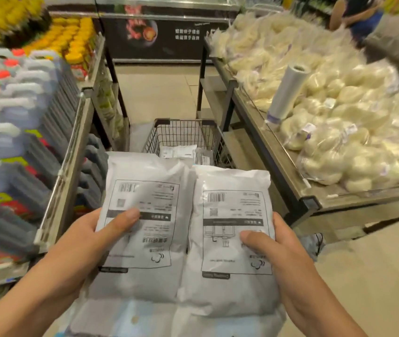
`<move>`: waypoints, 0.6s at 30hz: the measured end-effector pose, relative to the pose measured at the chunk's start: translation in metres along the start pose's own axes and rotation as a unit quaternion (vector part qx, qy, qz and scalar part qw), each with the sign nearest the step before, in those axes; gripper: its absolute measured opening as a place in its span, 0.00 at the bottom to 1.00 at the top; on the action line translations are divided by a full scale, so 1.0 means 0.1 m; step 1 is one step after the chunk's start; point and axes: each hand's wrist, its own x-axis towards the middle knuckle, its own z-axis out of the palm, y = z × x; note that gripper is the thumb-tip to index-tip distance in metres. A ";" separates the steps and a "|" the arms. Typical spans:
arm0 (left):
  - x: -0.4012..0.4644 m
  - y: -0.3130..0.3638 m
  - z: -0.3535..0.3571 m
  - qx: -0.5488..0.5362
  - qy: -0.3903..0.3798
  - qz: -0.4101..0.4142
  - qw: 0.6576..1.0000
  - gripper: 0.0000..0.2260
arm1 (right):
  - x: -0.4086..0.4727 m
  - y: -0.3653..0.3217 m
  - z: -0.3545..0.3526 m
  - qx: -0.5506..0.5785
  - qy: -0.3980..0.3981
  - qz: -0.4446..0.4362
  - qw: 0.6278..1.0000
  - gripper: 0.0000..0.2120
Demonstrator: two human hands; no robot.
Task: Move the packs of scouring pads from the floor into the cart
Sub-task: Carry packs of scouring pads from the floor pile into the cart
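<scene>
hands: left, right each grip a pack | cart ahead, shelves flank aisle

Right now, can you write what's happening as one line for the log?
left hand holds left pack | right hand holds right pack | both above cart | packs already inside

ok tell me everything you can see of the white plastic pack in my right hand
The white plastic pack is a soft, puffy pouch with a black-framed printed label showing a barcode, small text and line drawings, upside down to the camera. The right hand grips its right edge, thumb pressed on the label. It is held above the cart's near end, its left edge against the matching pack in the left hand.
</scene>
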 end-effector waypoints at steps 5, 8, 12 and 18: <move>0.67 0.25 0.31 0.028 0.018 -0.005 0.999 0.16 | 0.93 -0.28 -0.19 -0.026 -0.030 0.003 0.999 0.15; 1.06 0.36 0.40 0.018 0.031 -0.021 0.999 0.17 | 1.42 -0.42 -0.20 -0.035 -0.055 0.023 0.998 0.16; 1.67 0.38 0.27 -0.002 0.028 -0.038 0.999 0.19 | 2.05 -0.49 -0.07 -0.044 -0.057 0.053 0.996 0.18; 2.91 0.14 -0.04 0.013 0.032 -0.045 0.998 0.28 | 3.07 -0.39 0.34 -0.073 -0.034 0.072 0.994 0.16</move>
